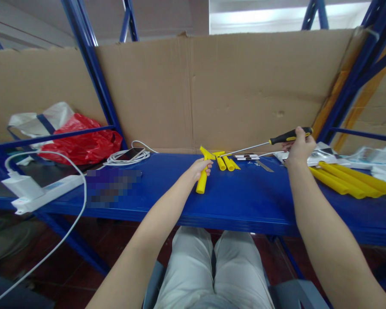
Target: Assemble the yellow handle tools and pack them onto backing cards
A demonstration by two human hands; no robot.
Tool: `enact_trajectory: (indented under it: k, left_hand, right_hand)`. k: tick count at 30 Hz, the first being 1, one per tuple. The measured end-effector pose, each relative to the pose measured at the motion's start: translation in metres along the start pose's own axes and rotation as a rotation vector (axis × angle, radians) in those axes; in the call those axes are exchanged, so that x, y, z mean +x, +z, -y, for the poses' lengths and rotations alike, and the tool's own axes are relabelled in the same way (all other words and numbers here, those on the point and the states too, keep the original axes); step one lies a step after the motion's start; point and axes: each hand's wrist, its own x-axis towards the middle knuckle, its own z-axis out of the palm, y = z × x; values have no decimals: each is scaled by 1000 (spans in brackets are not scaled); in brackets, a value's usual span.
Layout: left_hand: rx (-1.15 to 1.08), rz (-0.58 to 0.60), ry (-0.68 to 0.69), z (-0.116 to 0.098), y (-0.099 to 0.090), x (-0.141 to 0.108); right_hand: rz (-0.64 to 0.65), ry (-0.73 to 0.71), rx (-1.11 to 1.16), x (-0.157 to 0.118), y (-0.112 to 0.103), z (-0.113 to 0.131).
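Observation:
My left hand (202, 168) is wrapped round a yellow T-shaped tool (201, 184), its handle pointing down toward me over the blue shelf. My right hand (299, 147), raised at the right, grips the black and yellow handle of a long screwdriver (281, 137). The screwdriver's thin shaft slants left and down, its tip close to the head of the held yellow tool; whether they touch I cannot tell. Just right of my left hand, more yellow tools (229, 164) lie on the shelf. Small screws (252, 163) and a flat metal strip (264, 166) rest beside them.
Several yellow pieces (350, 180) and clear plastic bags (381, 159) lie at the right. A white power strip (51, 191) with its cable, a coiled white cable (125, 158) and a red bag (83, 139) are at the left. Cardboard (238, 90) stands behind the blue shelf (244, 206).

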Motion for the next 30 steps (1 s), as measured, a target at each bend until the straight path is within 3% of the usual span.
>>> enact_trajectory:
  k: [30]
  left_hand:
    - [17, 52, -76, 0, 1, 1]
  right_hand:
    - [29, 13, 78, -2, 5, -4]
